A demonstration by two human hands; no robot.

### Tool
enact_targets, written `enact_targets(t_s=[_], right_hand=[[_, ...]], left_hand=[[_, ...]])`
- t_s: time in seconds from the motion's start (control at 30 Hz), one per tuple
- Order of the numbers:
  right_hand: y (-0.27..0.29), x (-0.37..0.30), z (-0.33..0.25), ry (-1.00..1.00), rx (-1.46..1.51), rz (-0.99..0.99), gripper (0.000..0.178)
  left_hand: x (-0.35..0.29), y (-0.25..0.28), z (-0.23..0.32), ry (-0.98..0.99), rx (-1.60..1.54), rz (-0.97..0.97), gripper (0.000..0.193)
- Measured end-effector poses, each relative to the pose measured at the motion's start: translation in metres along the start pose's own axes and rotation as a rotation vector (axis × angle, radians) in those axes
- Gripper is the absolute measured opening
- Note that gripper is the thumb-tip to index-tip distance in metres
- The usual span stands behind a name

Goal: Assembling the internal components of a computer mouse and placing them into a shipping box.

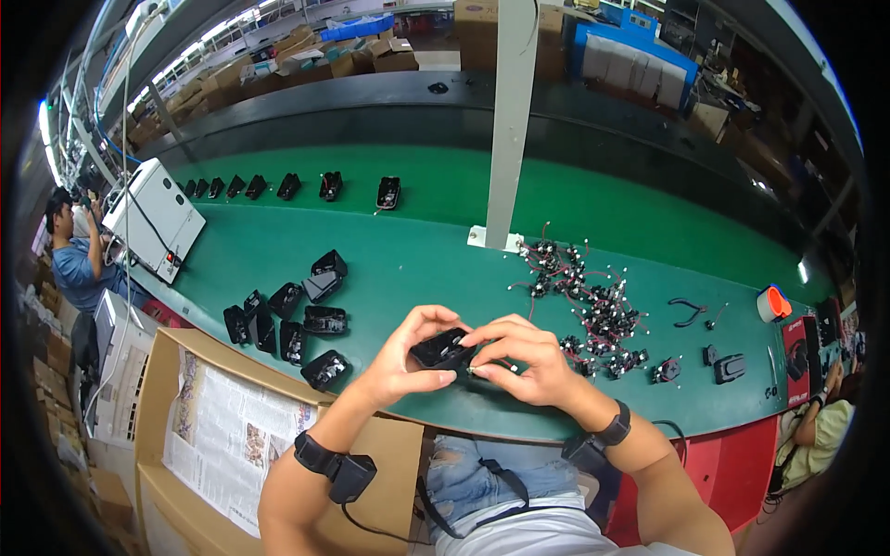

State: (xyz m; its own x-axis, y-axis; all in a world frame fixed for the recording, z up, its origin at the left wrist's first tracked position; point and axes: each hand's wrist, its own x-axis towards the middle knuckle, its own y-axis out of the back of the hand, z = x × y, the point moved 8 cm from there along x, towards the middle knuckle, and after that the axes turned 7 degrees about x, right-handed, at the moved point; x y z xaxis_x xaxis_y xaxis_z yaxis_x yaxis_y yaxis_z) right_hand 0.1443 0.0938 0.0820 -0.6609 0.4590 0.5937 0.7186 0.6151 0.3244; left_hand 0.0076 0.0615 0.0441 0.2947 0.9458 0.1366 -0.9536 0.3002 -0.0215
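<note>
Above the bench's near edge, my left hand (pixel 405 363) is closed around a black plastic housing (pixel 441 348), tilted with its hollow side up. Thumb and fingers grip the housing at its left end. My right hand (pixel 528 360) meets its right end, fingers bent and pinched together. A small pale tip shows by the right fingertips; the rest of what they hold is hidden. To the left lie several similar black housings (pixel 325 321). A heap of small black parts with red wires and white connectors (pixel 603 310) spreads to the right of my hands.
A white post (pixel 510 130) rises from the green bench (pixel 417 250). Black housings (pixel 388 193) line the green strip behind. Pliers (pixel 688 312) and an orange-and-white roll (pixel 772 303) lie right. A newspaper-lined cardboard box (pixel 153 408) stands near left. People sit at both sides.
</note>
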Motion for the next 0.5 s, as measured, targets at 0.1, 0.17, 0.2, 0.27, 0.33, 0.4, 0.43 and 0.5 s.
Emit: enact_targets(t_s=[0.1,0.17,0.2,0.27,0.33,0.4,0.43,0.5], right_hand=[[-0.001,0.000,-0.002,-0.034,0.093,0.017,0.009],[0.001,-0.003,-0.001,-0.040,0.132,0.005,0.009],[0.001,-0.002,0.000,-0.041,0.170,0.004,0.009],[0.010,-0.001,-0.001,-0.127,0.215,0.094,0.009],[0.017,0.001,-0.008,-0.073,0.095,0.159,0.009],[0.013,0.000,-0.014,-0.025,0.029,0.134,0.011],[0.010,0.001,-0.021,0.006,-0.029,0.117,0.013],[0.004,0.000,-0.028,0.056,-0.126,0.091,0.016]], left_hand=[[-0.001,0.011,0.004,-0.016,-0.246,0.172,0.057],[0.001,0.010,0.006,0.014,-0.198,0.093,0.051],[0.000,0.011,0.004,0.066,-0.162,0.050,0.053],[-0.001,0.012,-0.001,0.071,-0.169,0.043,0.055],[-0.001,0.011,-0.003,0.079,-0.181,0.033,0.057],[-0.002,0.004,-0.002,0.130,-0.252,-0.001,0.055],[-0.002,0.002,-0.004,0.133,-0.256,0.002,0.055],[-0.001,-0.003,-0.007,0.112,-0.212,-0.054,0.055]])
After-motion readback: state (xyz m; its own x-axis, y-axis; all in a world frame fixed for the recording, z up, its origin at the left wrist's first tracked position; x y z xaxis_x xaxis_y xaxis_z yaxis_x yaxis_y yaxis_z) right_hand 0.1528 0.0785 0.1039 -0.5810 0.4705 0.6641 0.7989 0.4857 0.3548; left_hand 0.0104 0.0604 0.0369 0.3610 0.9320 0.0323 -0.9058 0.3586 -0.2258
